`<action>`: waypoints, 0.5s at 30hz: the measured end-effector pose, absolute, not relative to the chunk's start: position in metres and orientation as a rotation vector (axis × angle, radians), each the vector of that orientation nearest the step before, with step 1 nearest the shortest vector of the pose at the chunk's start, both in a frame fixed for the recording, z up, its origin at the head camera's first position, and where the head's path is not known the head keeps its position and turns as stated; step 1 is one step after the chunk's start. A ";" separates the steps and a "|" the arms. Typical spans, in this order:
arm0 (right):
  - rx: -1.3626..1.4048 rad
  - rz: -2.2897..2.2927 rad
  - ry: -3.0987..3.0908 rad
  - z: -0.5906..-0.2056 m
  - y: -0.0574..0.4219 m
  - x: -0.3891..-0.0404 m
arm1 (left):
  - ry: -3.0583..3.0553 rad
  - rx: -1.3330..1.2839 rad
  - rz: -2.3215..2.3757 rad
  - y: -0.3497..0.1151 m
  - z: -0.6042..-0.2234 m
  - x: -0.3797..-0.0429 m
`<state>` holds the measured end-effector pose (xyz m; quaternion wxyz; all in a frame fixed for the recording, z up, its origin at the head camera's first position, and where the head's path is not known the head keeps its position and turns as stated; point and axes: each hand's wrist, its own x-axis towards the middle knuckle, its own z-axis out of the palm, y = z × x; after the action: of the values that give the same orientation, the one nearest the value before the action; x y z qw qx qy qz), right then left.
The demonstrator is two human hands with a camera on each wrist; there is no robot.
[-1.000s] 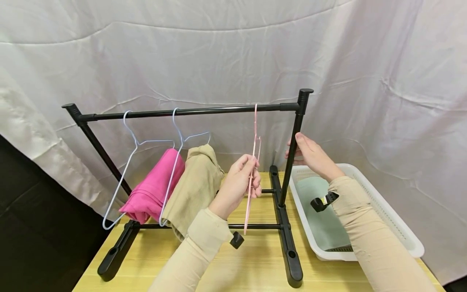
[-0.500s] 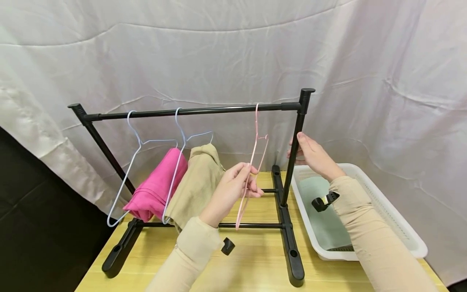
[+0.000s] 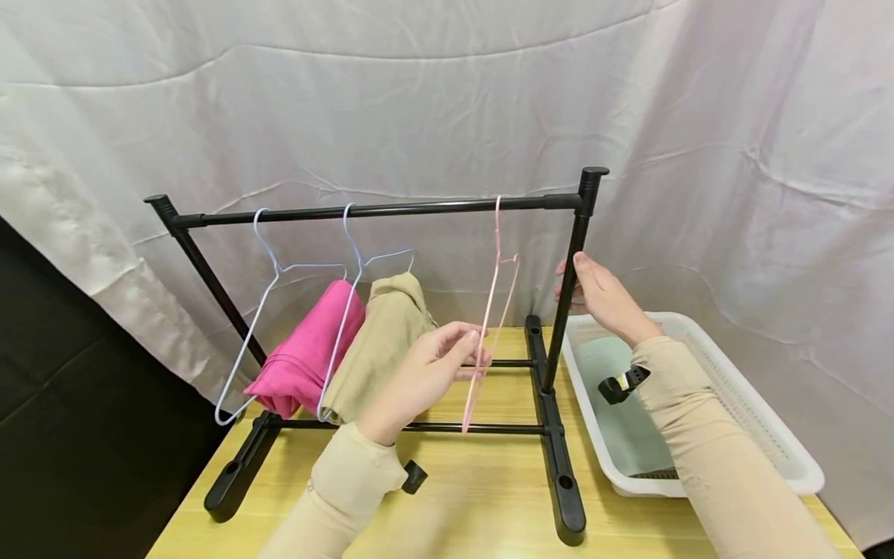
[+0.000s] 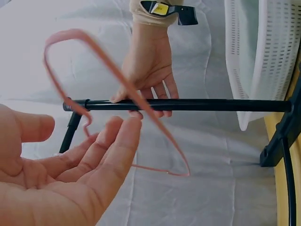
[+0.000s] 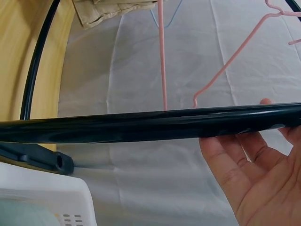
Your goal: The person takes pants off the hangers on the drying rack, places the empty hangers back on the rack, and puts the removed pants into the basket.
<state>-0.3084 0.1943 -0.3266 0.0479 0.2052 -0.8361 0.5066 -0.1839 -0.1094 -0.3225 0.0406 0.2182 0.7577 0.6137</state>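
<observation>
A pink wire hanger (image 3: 491, 291) hangs bare from the top bar of a black garment rack (image 3: 433, 207), near its right end. My left hand (image 3: 426, 373) is beside the hanger, its thumb apart from its extended fingers (image 4: 120, 150) in the left wrist view. Those fingers reach past the hanger's wire; whether they touch it, I cannot tell. My right hand (image 3: 609, 299) holds the rack's right post (image 5: 155, 126) between thumb and fingers. To the left, a rolled magenta cloth (image 3: 307, 349) and a folded khaki cloth (image 3: 382, 341) hang on two pale blue hangers.
A white basket (image 3: 757, 423) with a pale green cloth (image 3: 621, 419) inside stands right of the rack, under my right forearm. The rack's feet (image 3: 569, 497) rest on a wooden table (image 3: 482, 505). A pale curtain (image 3: 433, 116) hangs behind.
My left hand has let go of the pink hanger and drawn back slightly left and down. The hanger has turned a little on the bar. My right hand stays on the post.
</observation>
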 end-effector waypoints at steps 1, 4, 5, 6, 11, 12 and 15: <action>0.626 1.538 -2.550 -0.327 0.194 -0.309 | 2.321 0.685 1.860 -0.112 -0.323 -0.182; 0.632 1.533 -2.546 -0.330 0.195 -0.310 | 2.361 0.710 1.767 -0.119 -0.323 -0.178; 0.634 1.529 -2.545 -0.330 0.195 -0.310 | 2.377 0.719 1.736 -0.121 -0.323 -0.176; 0.636 1.526 -2.544 -0.330 0.195 -0.310 | 2.397 0.726 1.707 -0.124 -0.323 -0.174; 0.650 1.512 -2.528 -0.331 0.195 -0.311 | 2.503 0.777 1.592 -0.136 -0.319 -0.165; 0.654 1.501 -2.525 -0.331 0.194 -0.311 | 2.524 0.800 1.575 -0.138 -0.318 -0.163; 0.669 1.463 -2.518 -0.331 0.191 -0.310 | 2.626 0.853 1.503 -0.146 -0.311 -0.154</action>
<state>-0.3100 0.1914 -0.3307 0.0765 0.2234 -0.8402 0.4882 -0.1538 -0.1462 -0.3115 -0.0008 0.2712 0.8354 0.4781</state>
